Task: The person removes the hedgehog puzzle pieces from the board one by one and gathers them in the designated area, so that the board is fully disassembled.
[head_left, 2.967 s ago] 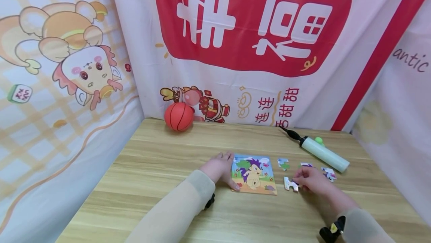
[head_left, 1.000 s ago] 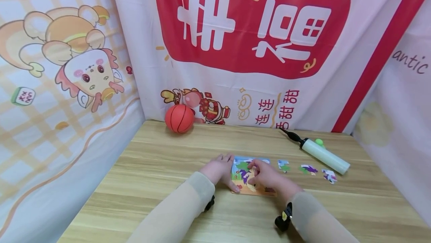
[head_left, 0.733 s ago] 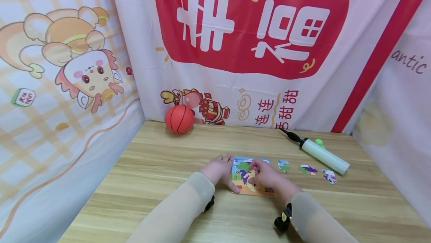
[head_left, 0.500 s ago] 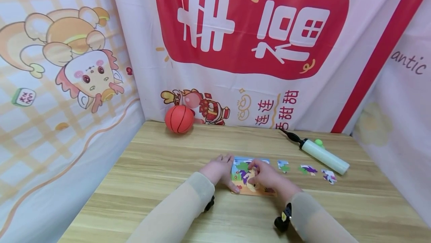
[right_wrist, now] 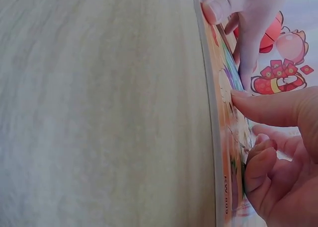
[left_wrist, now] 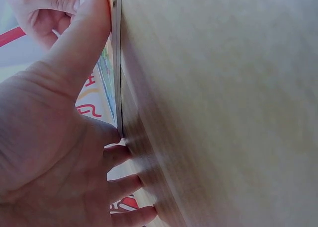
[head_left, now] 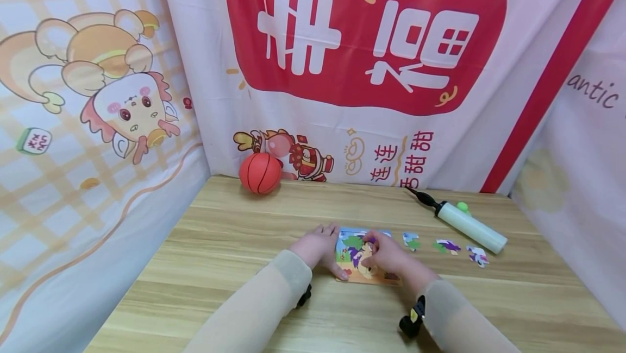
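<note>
A square jigsaw puzzle (head_left: 348, 241) with a hedgehog picture lies flat on the wooden table. My left hand (head_left: 317, 247) rests at its left edge, the thumb on the near corner and the fingers spread on the table along the side. Over the middle of the picture, my right hand (head_left: 387, 255) has its thumb and forefinger on a puzzle piece (head_left: 363, 258), pinching it at the board's surface. The right wrist view shows that thumb (right_wrist: 263, 108) against the board, with other fingers curled; the piece's outline is mostly hidden. Three loose puzzle pieces (head_left: 412, 241) lie right of the board.
A pale balloon pump (head_left: 471, 226) with a black nozzle lies at the back right, a small green object (head_left: 463, 208) beside it. A red toy basketball (head_left: 261, 172) sits at the back left edge. Printed cloths (head_left: 313, 108) hang behind and at both sides.
My right hand has come left from the loose pieces onto the puzzle, and the near loose piece has left the table. Over the last second, both hands stay almost still.
</note>
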Motion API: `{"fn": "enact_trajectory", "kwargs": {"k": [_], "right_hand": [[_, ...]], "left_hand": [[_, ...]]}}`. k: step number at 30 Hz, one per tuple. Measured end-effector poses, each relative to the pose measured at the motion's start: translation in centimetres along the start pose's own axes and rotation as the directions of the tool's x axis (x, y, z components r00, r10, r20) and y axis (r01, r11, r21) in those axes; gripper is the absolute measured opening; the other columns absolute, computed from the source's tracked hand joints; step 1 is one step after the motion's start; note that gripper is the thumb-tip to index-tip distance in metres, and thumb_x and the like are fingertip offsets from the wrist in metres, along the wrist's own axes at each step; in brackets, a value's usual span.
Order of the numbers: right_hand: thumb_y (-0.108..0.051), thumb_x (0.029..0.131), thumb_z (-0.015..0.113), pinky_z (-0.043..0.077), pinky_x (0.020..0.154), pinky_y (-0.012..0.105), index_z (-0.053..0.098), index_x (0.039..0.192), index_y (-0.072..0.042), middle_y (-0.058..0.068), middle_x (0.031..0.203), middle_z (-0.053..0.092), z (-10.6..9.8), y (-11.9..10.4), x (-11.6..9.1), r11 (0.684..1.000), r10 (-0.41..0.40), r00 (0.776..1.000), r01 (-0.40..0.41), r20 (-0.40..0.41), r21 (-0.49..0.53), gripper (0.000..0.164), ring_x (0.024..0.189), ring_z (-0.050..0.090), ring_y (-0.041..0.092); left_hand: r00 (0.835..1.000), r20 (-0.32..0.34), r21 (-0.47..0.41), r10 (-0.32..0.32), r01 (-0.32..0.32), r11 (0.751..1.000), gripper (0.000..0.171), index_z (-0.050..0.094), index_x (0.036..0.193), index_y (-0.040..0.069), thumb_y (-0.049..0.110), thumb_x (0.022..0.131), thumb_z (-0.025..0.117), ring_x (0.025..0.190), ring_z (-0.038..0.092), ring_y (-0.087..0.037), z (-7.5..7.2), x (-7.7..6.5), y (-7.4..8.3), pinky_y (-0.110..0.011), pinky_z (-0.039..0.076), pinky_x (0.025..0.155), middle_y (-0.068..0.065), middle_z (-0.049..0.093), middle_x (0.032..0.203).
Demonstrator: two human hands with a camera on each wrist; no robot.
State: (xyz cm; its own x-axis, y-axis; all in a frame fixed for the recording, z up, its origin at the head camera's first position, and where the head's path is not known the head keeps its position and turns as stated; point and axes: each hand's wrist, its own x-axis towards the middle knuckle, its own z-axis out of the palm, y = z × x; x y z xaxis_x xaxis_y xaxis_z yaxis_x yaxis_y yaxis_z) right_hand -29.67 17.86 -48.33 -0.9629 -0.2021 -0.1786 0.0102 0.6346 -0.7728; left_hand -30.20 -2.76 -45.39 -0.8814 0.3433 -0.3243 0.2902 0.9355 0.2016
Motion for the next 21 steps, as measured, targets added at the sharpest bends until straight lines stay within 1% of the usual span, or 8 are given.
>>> {"fn": "enact_trajectory", "kwargs": {"k": [4, 10, 15, 21], "right_hand": [[-0.006, 0.076, 0.085, 0.039, 0.056, 0.03, 0.058, 0.122, -0.008, 0.009, 0.084, 0.051, 0.02, 0.15, 0.04, 1.0, -0.009, 1.0, 0.009, -0.012, 0.01, 0.053, 0.07, 0.049, 0.022], [-0.008, 0.077, 0.085, 0.04, 0.057, 0.03, 0.056, 0.121, -0.007, 0.008, 0.085, 0.052, -0.07, 0.17, 0.08, 1.0, 0.013, 1.0, -0.013, -0.013, 0.014, 0.053, 0.072, 0.049, 0.021], [-0.006, 0.077, 0.084, 0.039, 0.056, 0.03, 0.055, 0.113, -0.006, 0.008, 0.084, 0.05, -0.11, 0.25, -0.1, 0.999, 0.037, 0.999, -0.036, -0.026, 0.035, 0.046, 0.07, 0.047, 0.021], [-0.003, 0.08, 0.079, 0.039, 0.059, 0.031, 0.056, 0.104, -0.006, 0.008, 0.086, 0.048, -0.3, 0.41, -0.33, 0.99, 0.071, 0.996, -0.063, -0.062, 0.129, 0.033, 0.073, 0.046, 0.022]], "left_hand": [[1.0, 0.0, -0.02, -0.005, 0.005, 1.0, 0.13, 0.024, 0.158, 0.013, 0.076, 0.058, 0.077, 0.147, 0.019, -0.032, -0.04, -0.02, 0.08, -0.047, 0.025, 0.116, -0.004, 0.021, 0.163], [1.0, 0.002, -0.014, -0.004, 0.004, 1.0, 0.13, 0.023, 0.158, 0.012, 0.076, 0.058, 0.076, 0.147, 0.019, -0.031, 0.0, 0.03, 0.02, -0.047, 0.025, 0.116, -0.004, 0.021, 0.163], [1.0, 0.002, -0.005, -0.002, 0.002, 1.0, 0.13, 0.023, 0.158, 0.012, 0.076, 0.058, 0.076, 0.147, 0.018, -0.032, 0.02, 0.12, 0.05, -0.046, 0.024, 0.116, -0.004, 0.021, 0.163], [1.0, -0.004, 0.002, -0.01, 0.01, 1.0, 0.13, 0.024, 0.158, 0.013, 0.077, 0.058, 0.076, 0.147, 0.018, -0.031, 0.18, 0.27, 0.04, -0.046, 0.024, 0.116, -0.004, 0.021, 0.163]]}}
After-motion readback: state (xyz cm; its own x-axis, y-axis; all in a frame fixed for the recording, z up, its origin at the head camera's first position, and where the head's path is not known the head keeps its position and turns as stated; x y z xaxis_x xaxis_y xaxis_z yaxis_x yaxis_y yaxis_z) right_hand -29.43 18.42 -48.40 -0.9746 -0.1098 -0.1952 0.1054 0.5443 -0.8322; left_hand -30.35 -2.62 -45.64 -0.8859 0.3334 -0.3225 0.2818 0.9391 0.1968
